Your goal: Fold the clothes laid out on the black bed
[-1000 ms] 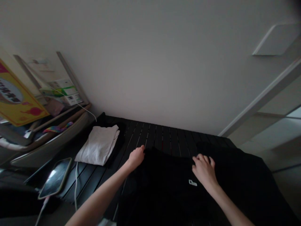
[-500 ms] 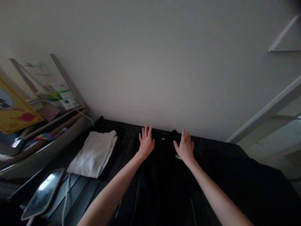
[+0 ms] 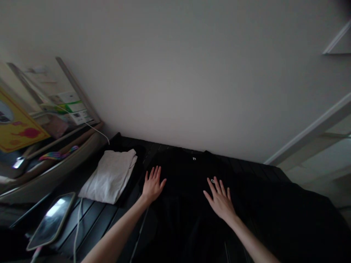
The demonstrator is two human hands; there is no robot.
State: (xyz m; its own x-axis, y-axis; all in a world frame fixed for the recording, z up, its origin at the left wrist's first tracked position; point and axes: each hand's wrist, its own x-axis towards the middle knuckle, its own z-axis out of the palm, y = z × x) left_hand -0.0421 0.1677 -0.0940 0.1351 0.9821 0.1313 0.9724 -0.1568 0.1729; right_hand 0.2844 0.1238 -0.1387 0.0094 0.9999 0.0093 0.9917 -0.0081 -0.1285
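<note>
1. Left hand [image 3: 152, 187]: the grip was spread, palm down on the black garment [image 3: 183, 175], pinching nothing.
2. Right hand [image 3: 221, 199]: likewise spread, its fingers beside a small white mark [image 3: 212, 181].
3. Both forearms reached forward, well apart.
4. The garment lay across the slatted table [image 3: 94, 221].

No legible txt: white marks [image 3: 194, 159] on blk garment [image 3: 183, 175] & lettering [image 3: 4, 116] on yellow panel [image 3: 16, 112] too blurry
</note>
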